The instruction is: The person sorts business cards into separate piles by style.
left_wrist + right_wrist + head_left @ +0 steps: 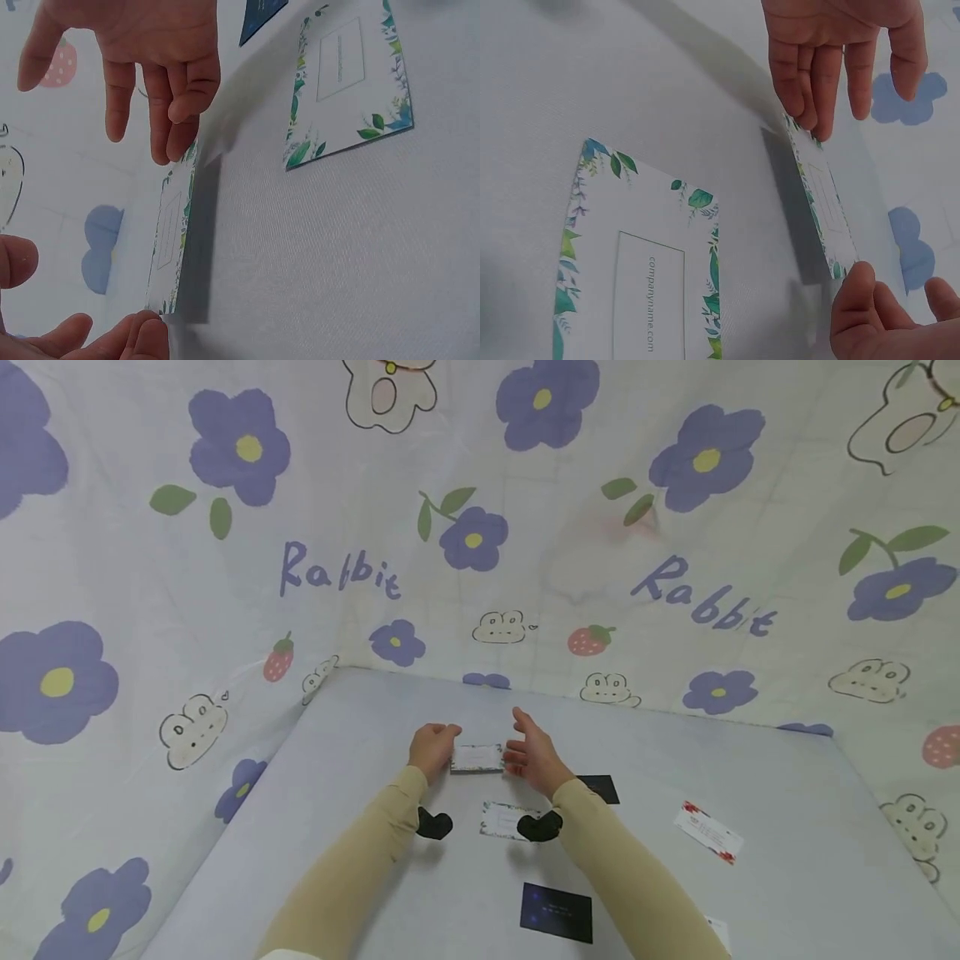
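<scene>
A white card (477,757) with a green leafy border lies between both hands in the head view, a grey band showing along its near edge. My left hand (432,749) is at its left end with fingertips right at the edge. Across from it, my right hand (536,755) has its fingers extended, palm facing inward, fingertips at the right end. Both wrist views show the leafy card (171,240) spanning the gap between the fingertips of the two hands. A second leafy card (649,217), printed "companyname.com", lies flat on the table nearer the body.
A dark blue card (557,912) lies close to the body. Beside the right forearm are a black card (600,788), partly covered, and a white card with red corners (708,832). Flower-printed cloth (540,527) borders the pale table (360,710). Black wrist mounts (435,823) jut inward.
</scene>
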The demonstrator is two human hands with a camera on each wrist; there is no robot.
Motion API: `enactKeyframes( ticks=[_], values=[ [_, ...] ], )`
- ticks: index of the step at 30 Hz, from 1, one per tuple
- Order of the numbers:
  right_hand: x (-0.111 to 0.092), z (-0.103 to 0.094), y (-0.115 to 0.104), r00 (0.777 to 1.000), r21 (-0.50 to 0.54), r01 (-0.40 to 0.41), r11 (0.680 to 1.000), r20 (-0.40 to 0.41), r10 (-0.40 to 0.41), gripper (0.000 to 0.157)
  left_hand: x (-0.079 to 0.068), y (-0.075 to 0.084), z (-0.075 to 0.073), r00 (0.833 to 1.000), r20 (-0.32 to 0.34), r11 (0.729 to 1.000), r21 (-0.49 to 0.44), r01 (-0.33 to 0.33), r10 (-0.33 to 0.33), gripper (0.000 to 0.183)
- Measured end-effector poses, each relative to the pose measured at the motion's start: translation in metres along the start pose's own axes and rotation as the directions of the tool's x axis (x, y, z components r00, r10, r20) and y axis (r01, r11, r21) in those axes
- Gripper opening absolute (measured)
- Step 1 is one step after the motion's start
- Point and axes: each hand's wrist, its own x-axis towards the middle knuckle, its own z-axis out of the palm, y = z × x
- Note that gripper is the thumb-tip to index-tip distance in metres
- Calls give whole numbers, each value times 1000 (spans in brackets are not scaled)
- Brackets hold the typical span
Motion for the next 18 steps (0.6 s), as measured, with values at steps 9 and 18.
enactKeyframes(
  ticks=[9, 18],
  values=[
    [-26, -15, 2, 999, 76, -17, 997, 31, 14, 82, -21, 8, -6, 990, 143, 994, -108, 4, 12, 49],
    [-74, -30, 9, 999, 67, 5, 998, 45, -8, 79, -49, 11, -9, 965, 261, 984, -177, 20, 27, 52]
  ],
)
